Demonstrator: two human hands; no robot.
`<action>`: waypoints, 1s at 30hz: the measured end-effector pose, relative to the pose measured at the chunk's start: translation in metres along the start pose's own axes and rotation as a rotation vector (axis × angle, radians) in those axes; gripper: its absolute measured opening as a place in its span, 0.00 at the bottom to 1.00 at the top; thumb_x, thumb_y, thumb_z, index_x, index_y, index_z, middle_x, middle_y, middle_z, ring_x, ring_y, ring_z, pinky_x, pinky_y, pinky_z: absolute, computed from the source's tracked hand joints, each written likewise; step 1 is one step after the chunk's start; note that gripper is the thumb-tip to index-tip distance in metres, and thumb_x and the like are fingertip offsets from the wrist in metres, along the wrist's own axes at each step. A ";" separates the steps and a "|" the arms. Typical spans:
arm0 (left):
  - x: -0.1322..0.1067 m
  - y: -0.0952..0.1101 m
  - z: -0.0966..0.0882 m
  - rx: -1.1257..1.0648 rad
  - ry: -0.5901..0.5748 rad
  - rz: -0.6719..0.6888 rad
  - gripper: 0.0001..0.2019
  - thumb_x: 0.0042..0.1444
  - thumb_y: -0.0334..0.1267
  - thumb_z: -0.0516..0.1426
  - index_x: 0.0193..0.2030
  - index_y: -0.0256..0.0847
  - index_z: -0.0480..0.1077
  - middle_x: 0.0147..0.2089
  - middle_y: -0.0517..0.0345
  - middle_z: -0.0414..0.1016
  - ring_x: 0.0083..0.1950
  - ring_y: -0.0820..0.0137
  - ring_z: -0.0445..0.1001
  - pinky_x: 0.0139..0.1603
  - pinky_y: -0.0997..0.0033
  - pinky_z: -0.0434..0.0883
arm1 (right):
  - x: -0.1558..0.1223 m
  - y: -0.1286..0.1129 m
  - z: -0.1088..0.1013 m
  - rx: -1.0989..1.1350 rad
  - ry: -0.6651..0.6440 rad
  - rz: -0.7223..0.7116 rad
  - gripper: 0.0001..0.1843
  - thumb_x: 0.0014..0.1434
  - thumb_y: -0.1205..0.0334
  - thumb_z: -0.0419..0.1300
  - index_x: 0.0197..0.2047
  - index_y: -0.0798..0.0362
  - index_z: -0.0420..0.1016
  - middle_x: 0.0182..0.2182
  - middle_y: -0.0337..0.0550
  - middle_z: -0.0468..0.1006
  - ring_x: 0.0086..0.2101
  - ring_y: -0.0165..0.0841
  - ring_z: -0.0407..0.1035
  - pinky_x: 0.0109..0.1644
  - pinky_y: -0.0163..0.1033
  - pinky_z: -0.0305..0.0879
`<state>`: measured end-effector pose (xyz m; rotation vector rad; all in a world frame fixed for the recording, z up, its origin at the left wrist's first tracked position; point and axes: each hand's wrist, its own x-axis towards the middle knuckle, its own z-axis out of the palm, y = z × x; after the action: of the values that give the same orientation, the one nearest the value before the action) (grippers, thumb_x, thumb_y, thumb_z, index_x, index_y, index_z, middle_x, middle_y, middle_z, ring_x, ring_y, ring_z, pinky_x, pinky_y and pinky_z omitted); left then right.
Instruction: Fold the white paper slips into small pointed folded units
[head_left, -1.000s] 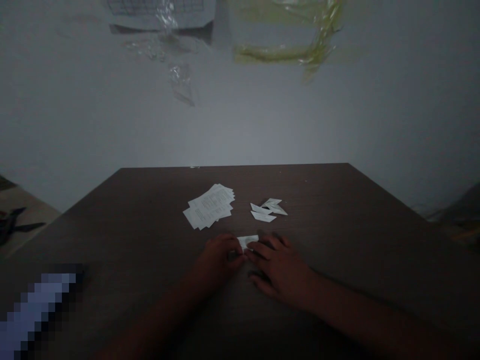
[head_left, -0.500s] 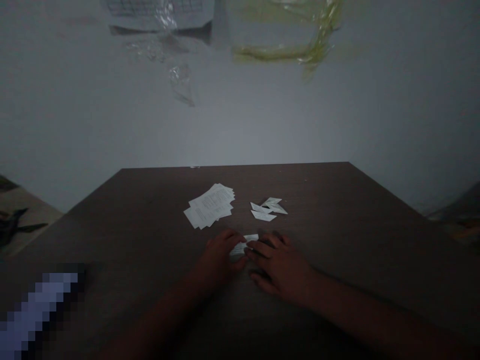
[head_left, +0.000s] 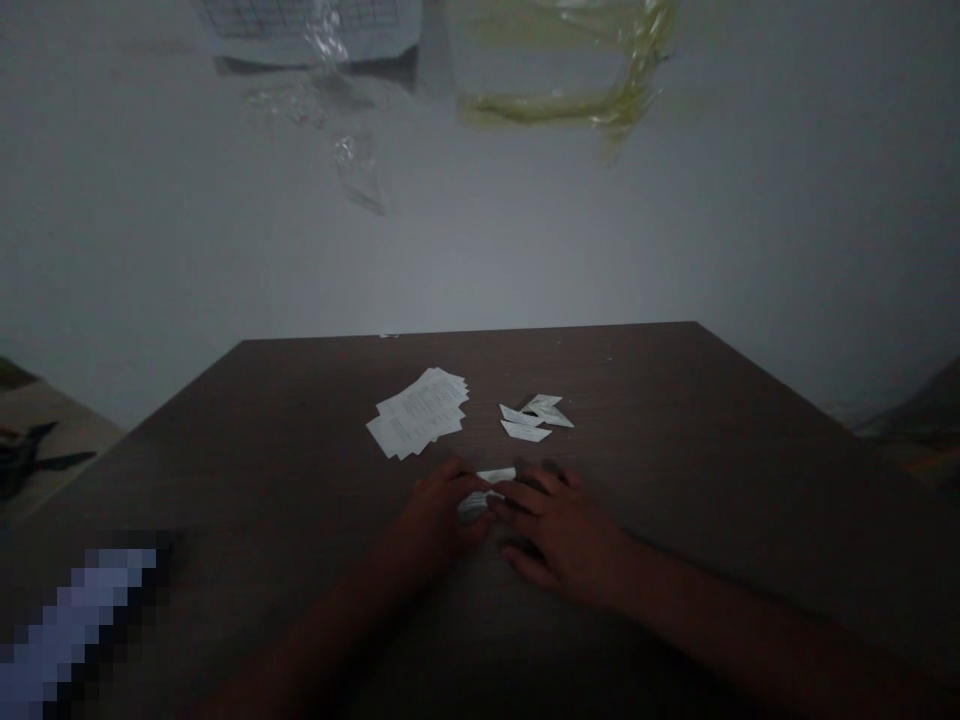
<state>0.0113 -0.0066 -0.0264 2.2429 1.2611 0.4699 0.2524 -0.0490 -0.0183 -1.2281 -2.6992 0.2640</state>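
Beyond the right hand [head_left: 561,535], folded paper pieces [head_left: 531,418], printed slips [head_left: 417,412], dark tabletop [head_left: 600,370]

A grey-white painted wall [head_left: 480,230] fills the upper field and is brightest near its centre; a grid-printed sheet [head_left: 300,20] is mounted at the top edge; a clear plastic film [head_left: 361,172] hangs below and beside it; a yellow-green translucent plastic strip [head_left: 544,108] is at upper right; a dark wood-grain table [head_left: 600,360] stands against the wall; a beige surface [head_left: 75,410] is visible beyond the left table edge and carries a black scissor-shaped object [head_left: 26,455]; a dark, indistinct shape [head_left: 926,415] occupies the right margin; lighting is dim and diffuse.
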 end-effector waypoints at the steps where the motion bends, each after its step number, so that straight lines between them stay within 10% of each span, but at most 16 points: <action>1: 0.000 0.000 0.000 -0.006 -0.002 -0.006 0.16 0.65 0.34 0.68 0.58 0.48 0.84 0.61 0.50 0.82 0.59 0.52 0.85 0.67 0.47 0.79 | -0.001 0.001 0.000 -0.008 0.015 -0.007 0.25 0.79 0.50 0.63 0.73 0.49 0.80 0.73 0.56 0.78 0.70 0.63 0.68 0.71 0.78 0.67; 18: -0.001 -0.002 0.003 0.036 0.021 -0.007 0.15 0.66 0.37 0.67 0.58 0.45 0.84 0.64 0.47 0.83 0.63 0.50 0.83 0.70 0.49 0.77 | 0.002 0.023 -0.005 -0.195 0.149 0.208 0.16 0.79 0.56 0.61 0.59 0.45 0.91 0.70 0.55 0.80 0.65 0.61 0.72 0.60 0.66 0.75; 30: -0.011 0.005 -0.015 0.023 -0.085 0.134 0.19 0.62 0.30 0.68 0.60 0.43 0.83 0.62 0.47 0.81 0.66 0.52 0.79 0.72 0.50 0.77 | 0.005 0.018 0.010 0.094 0.105 -0.117 0.22 0.73 0.71 0.61 0.66 0.52 0.83 0.62 0.54 0.86 0.60 0.49 0.78 0.70 0.59 0.73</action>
<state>0.0014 -0.0139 -0.0116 2.3510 1.0830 0.4061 0.2600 -0.0350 -0.0312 -1.0249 -2.6244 0.2988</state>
